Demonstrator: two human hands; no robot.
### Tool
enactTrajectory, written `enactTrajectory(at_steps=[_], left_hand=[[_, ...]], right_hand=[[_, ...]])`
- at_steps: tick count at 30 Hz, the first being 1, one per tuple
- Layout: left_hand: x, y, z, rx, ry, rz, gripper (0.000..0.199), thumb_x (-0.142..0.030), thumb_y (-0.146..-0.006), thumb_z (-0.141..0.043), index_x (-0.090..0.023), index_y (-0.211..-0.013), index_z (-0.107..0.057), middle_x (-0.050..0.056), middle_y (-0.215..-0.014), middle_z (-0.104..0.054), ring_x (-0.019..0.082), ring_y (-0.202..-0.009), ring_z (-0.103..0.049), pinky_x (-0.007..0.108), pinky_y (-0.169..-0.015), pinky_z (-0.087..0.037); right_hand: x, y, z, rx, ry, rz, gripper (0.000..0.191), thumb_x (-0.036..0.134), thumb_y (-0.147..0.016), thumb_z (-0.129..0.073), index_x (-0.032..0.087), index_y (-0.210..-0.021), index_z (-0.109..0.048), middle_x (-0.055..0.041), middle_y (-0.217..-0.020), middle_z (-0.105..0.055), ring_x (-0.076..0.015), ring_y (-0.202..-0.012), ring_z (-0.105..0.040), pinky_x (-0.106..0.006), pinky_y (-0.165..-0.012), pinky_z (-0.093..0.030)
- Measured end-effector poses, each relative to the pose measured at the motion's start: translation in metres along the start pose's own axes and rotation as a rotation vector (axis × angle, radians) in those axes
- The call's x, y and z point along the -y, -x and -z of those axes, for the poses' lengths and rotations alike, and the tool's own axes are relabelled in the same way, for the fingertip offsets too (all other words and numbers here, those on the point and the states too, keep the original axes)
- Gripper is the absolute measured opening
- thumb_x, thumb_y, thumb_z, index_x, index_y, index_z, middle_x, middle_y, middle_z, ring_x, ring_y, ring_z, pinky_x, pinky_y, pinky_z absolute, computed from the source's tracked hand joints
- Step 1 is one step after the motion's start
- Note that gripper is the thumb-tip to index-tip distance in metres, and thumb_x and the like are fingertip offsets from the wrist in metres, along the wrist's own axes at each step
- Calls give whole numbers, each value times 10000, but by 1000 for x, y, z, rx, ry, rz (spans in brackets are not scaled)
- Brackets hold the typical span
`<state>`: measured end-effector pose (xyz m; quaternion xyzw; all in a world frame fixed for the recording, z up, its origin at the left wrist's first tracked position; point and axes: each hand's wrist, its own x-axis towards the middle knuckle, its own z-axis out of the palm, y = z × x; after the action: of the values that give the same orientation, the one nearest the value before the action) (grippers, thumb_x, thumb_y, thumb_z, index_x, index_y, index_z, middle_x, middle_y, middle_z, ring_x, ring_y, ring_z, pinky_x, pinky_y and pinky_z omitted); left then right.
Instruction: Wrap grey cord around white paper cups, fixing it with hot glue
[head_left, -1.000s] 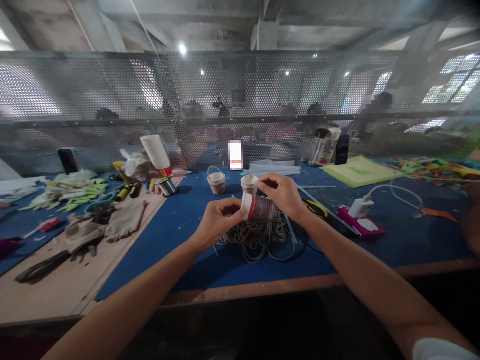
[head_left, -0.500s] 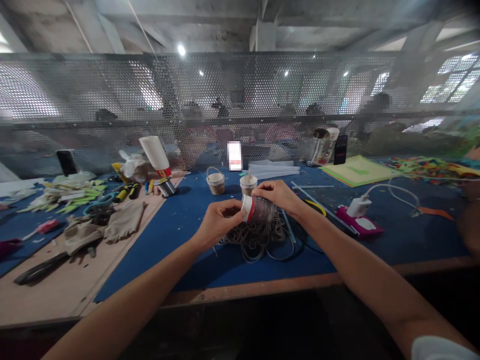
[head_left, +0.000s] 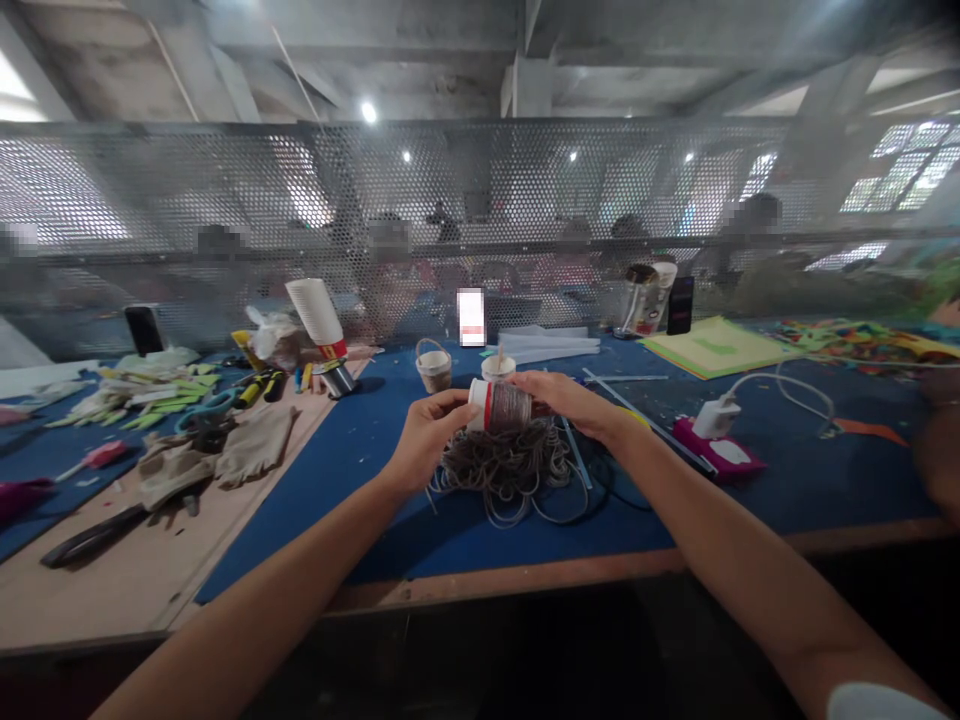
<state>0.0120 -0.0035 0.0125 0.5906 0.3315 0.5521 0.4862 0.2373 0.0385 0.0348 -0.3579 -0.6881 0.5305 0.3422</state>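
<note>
Raised and levelled cord-wrapped cup (head_left: pixel 510 406) slightly since earlier, above cord tangle (head_left: pixel 510 465) on worktop (head_left: pixel 322 500). Pinching white end with left hand (head_left: pixel 431 432); right hand (head_left: pixel 570 402) at wrapped end, closure unclear. Could unwind from slack or snagging.

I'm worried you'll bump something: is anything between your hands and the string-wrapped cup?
Nothing visible. The left hand holds the cup by its white end, and the right hand touches its wrapped part. Tangled cord lies below them.
</note>
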Motion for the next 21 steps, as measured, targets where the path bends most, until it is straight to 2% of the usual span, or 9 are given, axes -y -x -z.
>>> enactTrajectory(at_steps=[6,12,18,21], left_hand=[[0,-1,0,26,115,69,231,-275,-761,-766,-146,-953,-765,51,-840,-727,131,-731,-626,228,-712,-488],[1,-6,2,-10,186,88,201,-328,-776,-760,-138,-823,-719,38,-811,-683,125,-713,-604,241,-709,-508],[2,-5,3,-16,113,88,183,-296,-756,-777,-130,-757,-699,9,-716,-646,98,-640,-575,213,-641,-470],[2,-4,1,-21,102,92,182,-297,-747,-787,-135,-769,-707,5,-720,-658,96,-641,-585,210,-641,-469]], right_hand=[[-6,-4,-1,-103,57,122,480,582,-843,-623,212,-1138,-705,-79,-1115,-720,-231,-1003,-661,-336,-851,-537],[-6,-6,1,-172,234,227,403,512,-852,-636,201,-1099,-700,-75,-1089,-725,-210,-972,-664,-327,-864,-506],[-5,-6,-1,-137,294,318,286,408,-860,-647,208,-1053,-709,-54,-1067,-735,-197,-988,-667,-348,-911,-487],[-1,-3,-2,-120,298,326,240,366,-848,-666,203,-1017,-715,-55,-1029,-738,-190,-947,-670,-348,-886,-496]])
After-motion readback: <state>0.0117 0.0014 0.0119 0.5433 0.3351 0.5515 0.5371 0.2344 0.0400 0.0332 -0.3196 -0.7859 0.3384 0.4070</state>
